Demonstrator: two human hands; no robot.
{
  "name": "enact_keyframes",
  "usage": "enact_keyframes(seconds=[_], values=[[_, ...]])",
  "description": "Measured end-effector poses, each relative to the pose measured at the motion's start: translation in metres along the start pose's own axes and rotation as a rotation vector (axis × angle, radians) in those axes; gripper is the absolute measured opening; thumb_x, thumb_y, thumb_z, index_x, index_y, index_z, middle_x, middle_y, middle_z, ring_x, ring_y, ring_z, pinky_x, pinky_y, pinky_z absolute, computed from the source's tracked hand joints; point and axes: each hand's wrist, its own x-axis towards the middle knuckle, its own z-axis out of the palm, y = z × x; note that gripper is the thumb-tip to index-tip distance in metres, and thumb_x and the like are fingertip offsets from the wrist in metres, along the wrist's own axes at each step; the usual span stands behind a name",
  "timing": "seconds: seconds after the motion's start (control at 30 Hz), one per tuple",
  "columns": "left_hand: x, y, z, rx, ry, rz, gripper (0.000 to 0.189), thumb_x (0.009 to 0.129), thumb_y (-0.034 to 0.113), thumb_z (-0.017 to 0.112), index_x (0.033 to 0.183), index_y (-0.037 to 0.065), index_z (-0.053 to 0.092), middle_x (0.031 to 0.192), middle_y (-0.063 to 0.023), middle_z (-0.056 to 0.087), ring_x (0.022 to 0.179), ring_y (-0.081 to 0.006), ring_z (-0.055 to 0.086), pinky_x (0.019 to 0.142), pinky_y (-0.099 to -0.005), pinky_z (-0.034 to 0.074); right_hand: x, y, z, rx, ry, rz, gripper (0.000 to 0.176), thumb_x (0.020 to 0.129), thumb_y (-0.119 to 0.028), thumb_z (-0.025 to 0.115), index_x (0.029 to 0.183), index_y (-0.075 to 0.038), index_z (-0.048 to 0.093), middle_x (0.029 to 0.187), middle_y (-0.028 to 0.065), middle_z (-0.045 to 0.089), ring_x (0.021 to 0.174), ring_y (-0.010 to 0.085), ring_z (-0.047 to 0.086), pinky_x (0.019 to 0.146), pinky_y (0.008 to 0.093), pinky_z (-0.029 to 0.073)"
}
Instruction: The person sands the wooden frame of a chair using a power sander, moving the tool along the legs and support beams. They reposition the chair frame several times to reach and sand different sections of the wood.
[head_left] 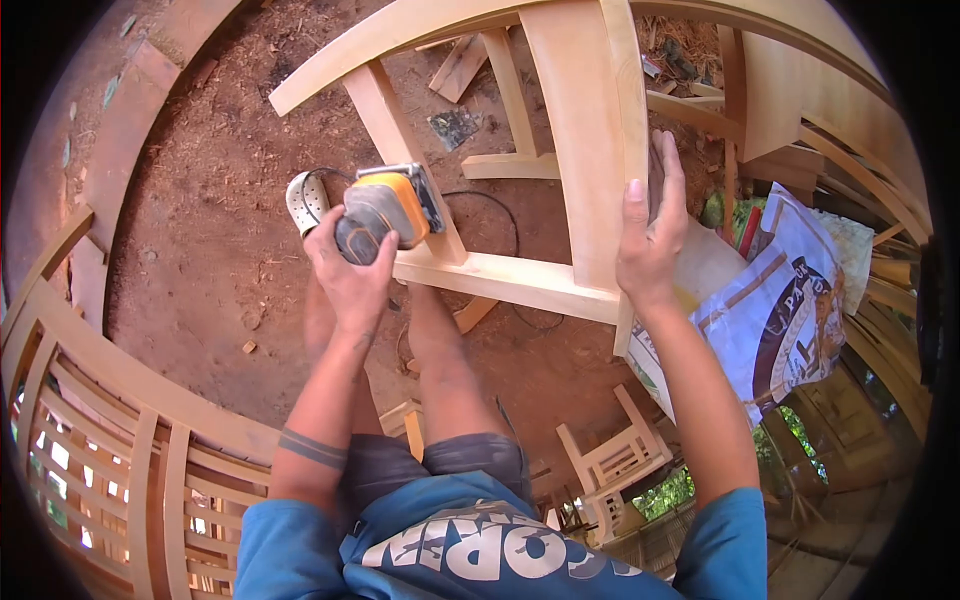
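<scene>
My left hand (350, 275) is wrapped round the dark rear body of a yellow and black palm sander (392, 205). The sander is tilted on its side, with its square pad against a narrow upright of a pale wooden furniture frame (505, 275). My right hand (655, 230) braces the frame's right-hand post, thumb over the near face and fingers stretched along the outer side. A wide flat board (570, 120) joins the frame's curved top piece to its bottom rail.
A white shoe (307, 203) stands on the dirt floor beside a black cord (500, 200). Slatted wooden furniture (150, 440) is at the left. A printed sack (780, 310) lies at the right, near more wooden pieces (770, 90). Small wooden chair (620, 450) stands below.
</scene>
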Motion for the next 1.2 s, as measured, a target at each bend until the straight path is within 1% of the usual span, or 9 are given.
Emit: enact_keyframes(seconds=[0.2,0.3,0.5,0.57,0.7,0.8,0.87,1.1,1.2], values=[[0.058,0.003,-0.012,0.016,0.043,0.002,0.069,0.077,0.026,0.087,0.134,0.009,0.052,0.126,-0.018,0.053,0.12,-0.0328,0.054,0.104,-0.0429,0.044,-0.008,-0.008,0.001,0.035,0.057,0.083,0.072,0.102,-0.035,0.051,0.153,0.008,0.025,0.156,0.0294,0.033,0.145,0.0406,0.034,0.12,0.0467,0.026],[0.075,0.007,-0.016,0.023,0.058,-0.032,0.067,0.076,0.027,0.087,0.132,0.008,0.054,0.125,-0.018,0.056,0.119,-0.0325,0.056,0.104,-0.0427,0.044,-0.059,-0.001,-0.023,-0.284,-0.139,0.022,0.071,0.102,-0.03,0.049,0.155,0.008,0.02,0.158,0.0291,0.029,0.147,0.0413,0.031,0.12,0.0472,0.024],[0.072,0.008,-0.016,0.007,0.04,-0.026,0.066,0.077,0.025,0.087,0.132,0.009,0.054,0.126,-0.0177,0.054,0.119,-0.0329,0.055,0.103,-0.0431,0.045,-0.231,0.025,-0.055,-0.369,-0.29,0.486,0.059,0.105,-0.022,0.042,0.151,0.012,0.027,0.155,0.0309,0.032,0.145,0.0426,0.033,0.12,0.0454,0.025],[0.066,0.005,-0.017,-0.026,0.014,-0.018,0.067,0.076,0.024,0.087,0.133,0.01,0.054,0.127,-0.0174,0.053,0.12,-0.0331,0.054,0.103,-0.0432,0.044,-0.269,0.019,-0.069,-0.423,-0.574,0.612,0.056,0.106,-0.021,0.041,0.149,0.012,0.031,0.156,0.0305,0.033,0.146,0.04,0.034,0.12,0.0442,0.026],[0.067,0.006,-0.015,-0.007,0.053,0.03,0.067,0.076,0.022,0.087,0.133,0.012,0.054,0.124,-0.0182,0.053,0.117,-0.0331,0.056,0.101,-0.0426,0.046,-0.265,0.004,-0.077,-0.3,-0.1,0.853,0.058,0.106,-0.024,0.041,0.151,0.01,0.031,0.157,0.0291,0.033,0.147,0.0375,0.033,0.12,0.0434,0.026],[0.078,0.008,-0.018,-0.053,0.046,-0.068,0.066,0.076,0.023,0.087,0.133,0.012,0.054,0.122,-0.0175,0.053,0.114,-0.0327,0.058,0.099,-0.0429,0.047,-0.182,-0.021,-0.057,-0.212,-0.057,0.57,0.059,0.105,-0.023,0.044,0.152,0.009,0.029,0.155,0.0253,0.038,0.146,0.0345,0.036,0.119,0.0422,0.027],[0.086,0.006,-0.02,-0.047,0.049,-0.093,0.066,0.077,0.025,0.086,0.133,0.013,0.055,0.121,-0.0172,0.053,0.113,-0.0327,0.059,0.098,-0.0433,0.048,-0.121,-0.04,-0.035,-0.316,-0.233,0.357,0.061,0.102,-0.02,0.048,0.152,0.01,0.028,0.155,0.0296,0.035,0.144,0.0411,0.037,0.119,0.0448,0.027],[0.104,-0.018,-0.025,-0.012,0.066,-0.127,0.066,0.077,0.028,0.086,0.133,0.015,0.055,0.122,-0.0184,0.055,0.114,-0.0337,0.059,0.1,-0.0432,0.048,0.034,-0.06,0.004,-0.501,-0.036,-0.232,0.064,0.088,0.006,0.06,0.147,0.009,0.037,0.144,0.0311,0.048,0.132,0.0437,0.052,0.11,0.0467,0.043],[0.1,-0.025,-0.026,-0.047,0.067,-0.193,0.066,0.077,0.025,0.086,0.134,0.014,0.055,0.123,-0.0188,0.054,0.117,-0.0346,0.057,0.102,-0.0439,0.046,0.051,-0.074,0.007,-0.211,0.151,-0.149,0.063,0.086,0.009,0.062,0.145,0.009,0.04,0.138,0.0307,0.054,0.127,0.0448,0.056,0.107,0.0456,0.047]])
